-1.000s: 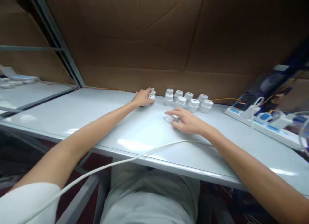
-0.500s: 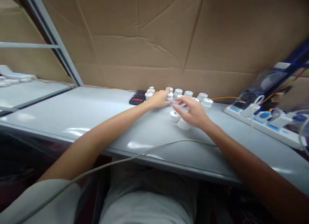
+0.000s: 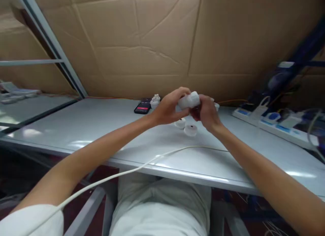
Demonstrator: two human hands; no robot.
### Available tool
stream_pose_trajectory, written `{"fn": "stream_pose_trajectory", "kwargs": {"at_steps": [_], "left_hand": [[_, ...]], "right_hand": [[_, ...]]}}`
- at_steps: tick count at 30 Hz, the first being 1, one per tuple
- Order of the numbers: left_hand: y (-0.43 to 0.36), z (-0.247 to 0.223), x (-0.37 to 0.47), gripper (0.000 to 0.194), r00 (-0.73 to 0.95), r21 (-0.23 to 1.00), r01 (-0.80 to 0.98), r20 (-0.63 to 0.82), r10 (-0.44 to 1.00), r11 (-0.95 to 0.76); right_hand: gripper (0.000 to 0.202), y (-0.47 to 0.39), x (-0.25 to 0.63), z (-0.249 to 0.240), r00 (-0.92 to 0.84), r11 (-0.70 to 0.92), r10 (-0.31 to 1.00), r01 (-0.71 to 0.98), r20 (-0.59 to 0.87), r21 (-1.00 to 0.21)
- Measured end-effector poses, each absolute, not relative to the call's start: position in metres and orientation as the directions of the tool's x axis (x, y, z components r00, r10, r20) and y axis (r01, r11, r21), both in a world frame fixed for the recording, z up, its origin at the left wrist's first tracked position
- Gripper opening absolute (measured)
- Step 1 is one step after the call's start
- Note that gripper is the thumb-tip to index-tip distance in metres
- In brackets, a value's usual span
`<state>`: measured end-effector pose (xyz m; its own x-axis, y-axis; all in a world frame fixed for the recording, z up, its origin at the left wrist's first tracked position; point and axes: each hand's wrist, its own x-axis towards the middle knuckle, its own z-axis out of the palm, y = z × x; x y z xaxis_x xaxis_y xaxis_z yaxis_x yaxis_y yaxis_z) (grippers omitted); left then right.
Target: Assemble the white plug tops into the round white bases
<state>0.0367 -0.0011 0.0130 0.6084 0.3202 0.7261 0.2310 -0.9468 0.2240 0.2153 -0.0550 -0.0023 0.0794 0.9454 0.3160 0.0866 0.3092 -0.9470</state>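
Observation:
A white cylindrical plastic piece [image 3: 190, 100] is held above the table, lying on its side. My left hand [image 3: 169, 107] grips its left end between thumb and fingers. Curled against its right end is my right hand [image 3: 208, 113]; its fingertips are partly hidden, so anything else inside them cannot be made out. Just below the hands, two round white pieces stand on the table: one piece [image 3: 180, 123] sits near my left fingers, and another piece [image 3: 190, 130], with a dark spot on top, sits nearer me. More white pieces behind are mostly covered by my hands.
A phone [image 3: 142, 108] with a lit screen lies left of my hands, beside small stacked white pieces [image 3: 155, 101]. A pale cable [image 3: 157, 158] crosses the table's front. At right lies a power strip [image 3: 276, 126] with plugs. Cardboard [image 3: 152, 60] stands behind.
Both hands were down among the white pieces. They have risen and come together around a white cylindrical piece. The view has shifted slightly.

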Motion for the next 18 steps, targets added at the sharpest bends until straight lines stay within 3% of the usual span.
{"fn": "stream_pose_trajectory", "kwargs": {"at_steps": [4,6,9,10,12,14,15,17,18], "left_hand": [[-0.004,0.023,0.035,0.047,0.778,-0.022,0.304,0.583,0.235,-0.952],[-0.008,0.025,0.035,0.049,0.802,-0.012,0.320,0.537,0.264,-0.947],[-0.017,0.025,0.037,0.045,0.706,0.210,0.325,0.594,0.385,-0.922],[-0.020,0.026,0.038,0.042,0.653,0.331,0.299,0.613,0.445,-0.895],[-0.021,0.029,0.040,0.042,0.549,0.626,0.185,0.574,0.608,-0.758],[-0.015,0.035,0.040,0.050,0.499,0.870,0.027,0.416,0.760,-0.493],[-0.008,0.038,0.039,0.052,0.493,0.936,-0.036,0.321,0.808,-0.350],[0.008,0.045,0.033,0.047,0.451,0.980,-0.110,0.195,0.871,-0.163],[0.018,0.047,0.028,0.042,0.410,0.981,-0.142,0.182,0.894,-0.134]], "right_hand": [[0.067,-0.058,0.206,0.004,0.169,0.248,0.957,-0.046,0.237,-0.968],[0.069,-0.061,0.200,0.006,0.108,0.181,0.980,-0.153,0.166,-0.972],[0.064,-0.068,0.194,0.007,0.063,0.206,0.978,-0.215,0.197,-0.955],[0.061,-0.070,0.194,0.008,0.104,0.281,0.958,-0.168,0.267,-0.945],[0.050,-0.073,0.197,0.008,0.169,0.498,0.846,0.091,0.506,-0.862],[0.033,-0.073,0.205,0.010,0.060,0.674,0.643,0.430,0.763,-0.601],[0.026,-0.073,0.209,0.011,-0.044,0.713,0.549,0.547,0.835,-0.440],[0.024,-0.073,0.216,0.012,-0.193,0.727,0.430,0.653,0.882,-0.212],[0.025,-0.072,0.218,0.011,-0.224,0.725,0.420,0.665,0.880,-0.177]]}}
